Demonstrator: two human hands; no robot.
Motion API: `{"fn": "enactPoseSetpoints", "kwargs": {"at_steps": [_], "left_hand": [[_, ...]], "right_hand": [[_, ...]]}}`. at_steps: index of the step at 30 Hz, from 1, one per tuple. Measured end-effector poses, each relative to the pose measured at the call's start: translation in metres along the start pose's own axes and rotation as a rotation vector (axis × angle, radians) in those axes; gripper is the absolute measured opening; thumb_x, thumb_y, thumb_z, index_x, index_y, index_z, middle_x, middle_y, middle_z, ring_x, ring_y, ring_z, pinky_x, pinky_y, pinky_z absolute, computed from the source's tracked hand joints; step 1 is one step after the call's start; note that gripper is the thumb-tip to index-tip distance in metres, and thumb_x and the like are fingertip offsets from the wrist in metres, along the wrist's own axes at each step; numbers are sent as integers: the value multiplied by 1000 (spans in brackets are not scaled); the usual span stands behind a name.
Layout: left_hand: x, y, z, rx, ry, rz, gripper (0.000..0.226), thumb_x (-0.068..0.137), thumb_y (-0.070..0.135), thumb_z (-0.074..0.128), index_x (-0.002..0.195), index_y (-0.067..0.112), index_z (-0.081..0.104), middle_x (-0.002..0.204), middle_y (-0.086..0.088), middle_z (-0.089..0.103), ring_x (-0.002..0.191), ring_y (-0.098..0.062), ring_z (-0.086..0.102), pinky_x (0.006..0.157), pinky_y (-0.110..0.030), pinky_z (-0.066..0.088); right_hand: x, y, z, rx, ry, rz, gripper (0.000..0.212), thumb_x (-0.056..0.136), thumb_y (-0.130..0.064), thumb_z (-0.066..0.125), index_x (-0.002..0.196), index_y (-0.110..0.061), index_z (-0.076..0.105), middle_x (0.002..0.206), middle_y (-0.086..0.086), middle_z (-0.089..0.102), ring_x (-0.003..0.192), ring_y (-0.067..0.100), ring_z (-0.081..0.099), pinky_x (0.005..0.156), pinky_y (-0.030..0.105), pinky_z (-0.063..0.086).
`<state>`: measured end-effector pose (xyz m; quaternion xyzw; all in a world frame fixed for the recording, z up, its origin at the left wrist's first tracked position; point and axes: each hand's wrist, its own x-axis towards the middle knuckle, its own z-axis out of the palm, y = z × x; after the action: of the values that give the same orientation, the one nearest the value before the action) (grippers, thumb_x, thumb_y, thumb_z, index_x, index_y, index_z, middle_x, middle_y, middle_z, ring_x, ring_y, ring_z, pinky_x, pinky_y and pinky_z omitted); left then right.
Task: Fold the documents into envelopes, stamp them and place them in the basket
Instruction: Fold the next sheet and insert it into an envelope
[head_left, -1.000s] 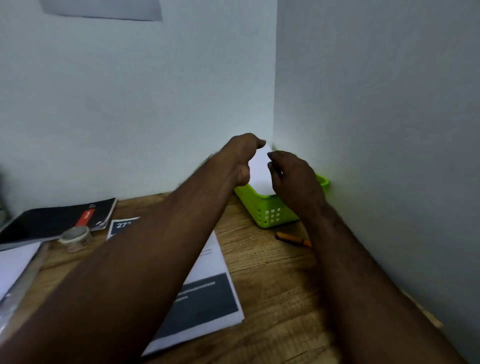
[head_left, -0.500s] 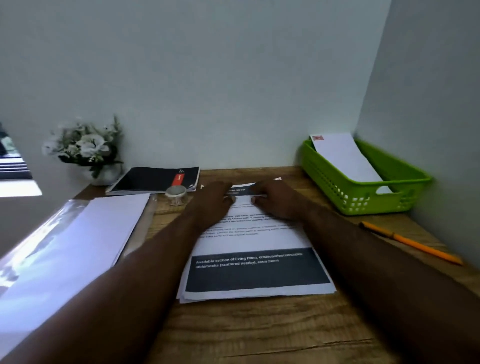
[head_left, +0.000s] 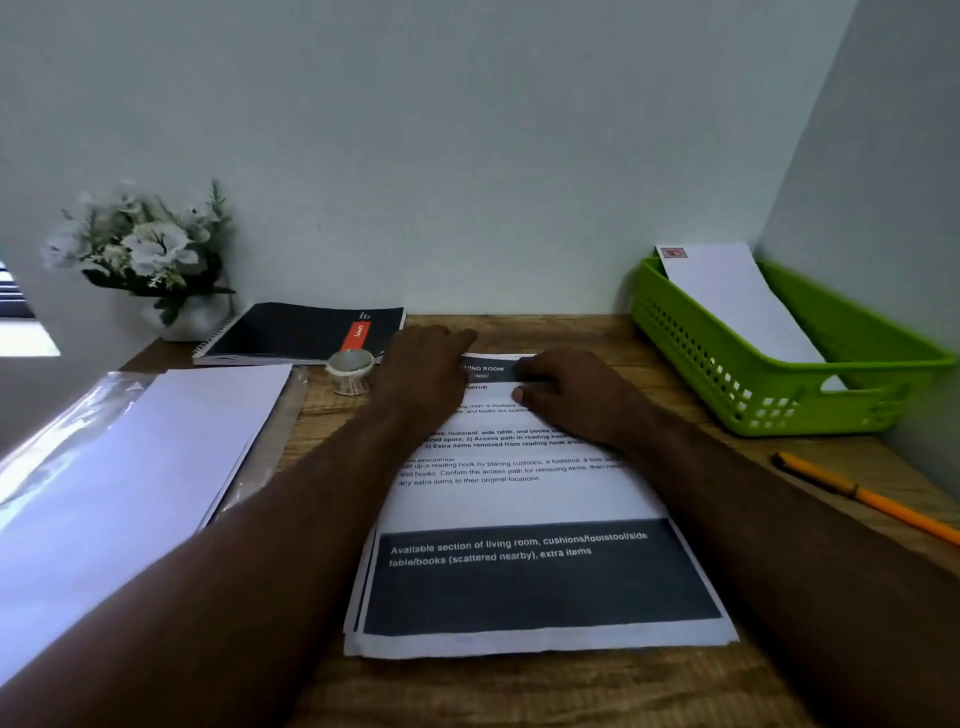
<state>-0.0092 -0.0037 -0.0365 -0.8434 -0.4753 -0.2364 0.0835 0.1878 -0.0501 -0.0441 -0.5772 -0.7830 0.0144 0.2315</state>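
Note:
A stack of printed documents (head_left: 524, 519) lies in the middle of the wooden desk (head_left: 519, 691). Both hands rest on its far end: my left hand (head_left: 423, 371) lies flat near the top left corner, and my right hand (head_left: 571, 395) lies on the top edge with its fingers on the dark header. A green plastic basket (head_left: 769, 395) stands at the right by the wall, holding a white stamped envelope (head_left: 737, 301) that leans on its far rim. A pile of white envelopes in clear wrap (head_left: 135, 467) lies at the left.
A small roll of stamps or tape (head_left: 350, 369) sits left of my left hand. Behind it lie a black spiral notebook (head_left: 301, 332) and a white flower pot (head_left: 150, 260). An orange pencil (head_left: 867, 496) lies at the right. Walls close the back and right.
A second ago both hands were at the basket with the envelope. They have since come back to the far end of the document stack, and the left hand has slid slightly further away.

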Motion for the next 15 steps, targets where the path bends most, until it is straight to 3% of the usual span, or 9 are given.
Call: {"fn": "enactPoseSetpoints", "kwargs": {"at_steps": [4, 7, 9, 12, 15], "left_hand": [[-2, -1, 0, -196, 112, -51, 48, 85, 7, 55, 131, 24, 58, 118, -8, 66, 113, -34, 53, 99, -43, 36], [-3, 1, -3, -329, 310, 28, 46, 79, -2, 54, 120, 14, 67, 100, -11, 70, 94, -37, 58, 86, -46, 43], [-3, 2, -6, -336, 433, 96, 42, 79, -4, 54, 116, 11, 68, 94, -10, 68, 88, -35, 58, 80, -39, 41], [-7, 5, -12, -291, 590, 144, 35, 79, 1, 56, 107, 15, 73, 91, -4, 67, 87, -29, 58, 78, -37, 37], [-15, 10, -16, -207, 601, 157, 27, 76, 14, 53, 91, 21, 74, 86, 3, 67, 86, -21, 57, 79, -33, 27]], "right_hand": [[2, 7, 1, -74, 79, 24, 67, 76, -53, 56, 136, -25, 48, 134, 2, 54, 124, 23, 49, 104, 43, 38], [1, 3, -4, -164, 144, 79, 76, 76, -48, 63, 144, -31, 35, 141, 1, 46, 135, 19, 35, 111, 48, 20], [2, -2, -13, -214, 342, 35, 60, 76, -34, 69, 134, -31, 50, 123, 1, 59, 125, 20, 46, 108, 49, 16], [4, -4, -22, -365, 728, -103, 21, 72, -23, 70, 92, -29, 70, 90, -7, 66, 99, 17, 55, 96, 39, 19], [-2, -6, -22, -433, 734, -152, 10, 71, -18, 74, 75, -26, 70, 87, -9, 67, 91, 16, 58, 87, 35, 22]]}}
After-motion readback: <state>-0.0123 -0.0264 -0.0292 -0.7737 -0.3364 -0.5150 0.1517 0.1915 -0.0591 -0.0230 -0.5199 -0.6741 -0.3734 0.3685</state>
